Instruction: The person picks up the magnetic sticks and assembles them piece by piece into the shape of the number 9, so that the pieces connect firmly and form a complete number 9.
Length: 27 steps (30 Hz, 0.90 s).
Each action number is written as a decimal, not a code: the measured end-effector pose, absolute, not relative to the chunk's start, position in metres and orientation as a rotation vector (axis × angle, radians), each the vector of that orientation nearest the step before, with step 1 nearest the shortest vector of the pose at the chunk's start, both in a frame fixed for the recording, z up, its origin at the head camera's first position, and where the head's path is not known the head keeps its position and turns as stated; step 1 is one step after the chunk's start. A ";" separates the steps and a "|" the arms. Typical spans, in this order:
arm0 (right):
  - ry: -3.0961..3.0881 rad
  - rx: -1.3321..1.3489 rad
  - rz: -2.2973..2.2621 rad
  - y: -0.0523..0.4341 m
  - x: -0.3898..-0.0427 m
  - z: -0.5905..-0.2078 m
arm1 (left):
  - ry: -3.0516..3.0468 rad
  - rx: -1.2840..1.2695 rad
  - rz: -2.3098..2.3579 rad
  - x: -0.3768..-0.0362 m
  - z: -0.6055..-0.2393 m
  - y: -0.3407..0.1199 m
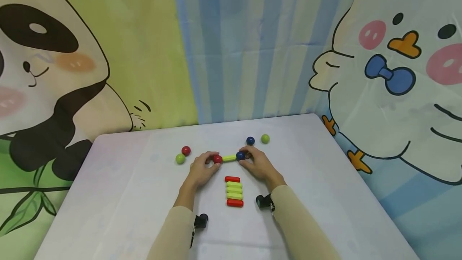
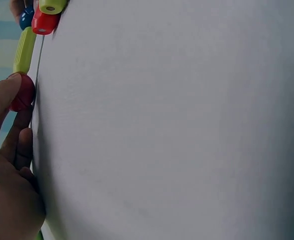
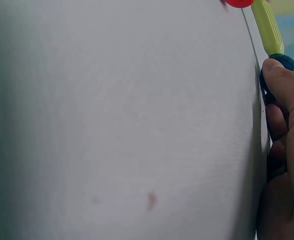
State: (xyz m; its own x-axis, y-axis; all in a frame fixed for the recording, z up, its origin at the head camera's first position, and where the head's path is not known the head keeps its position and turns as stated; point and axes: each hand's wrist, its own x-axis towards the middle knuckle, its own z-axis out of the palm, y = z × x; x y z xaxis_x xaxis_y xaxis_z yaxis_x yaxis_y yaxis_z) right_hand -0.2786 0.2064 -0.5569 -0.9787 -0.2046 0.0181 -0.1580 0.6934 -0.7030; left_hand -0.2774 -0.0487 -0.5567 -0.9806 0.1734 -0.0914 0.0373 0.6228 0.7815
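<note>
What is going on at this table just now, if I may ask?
A person's left hand pinches a red ball and their right hand a dark blue ball, with a yellow-green rod between, touching both. Nearer the person, five more rods lie side by side, red at each end and three yellow-green between. A second red ball and a green ball sit left of the left hand; a second blue ball and another green ball sit beyond the right hand.
</note>
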 end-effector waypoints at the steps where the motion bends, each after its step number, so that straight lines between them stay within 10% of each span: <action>1: 2.834 -0.303 -1.166 0.205 -0.279 -0.558 | 2.683 0.170 1.294 -0.277 -0.558 -0.050; 27: 2.841 -0.229 -1.143 0.202 -0.278 -0.555 | 2.831 0.351 1.277 -0.259 -0.545 -0.058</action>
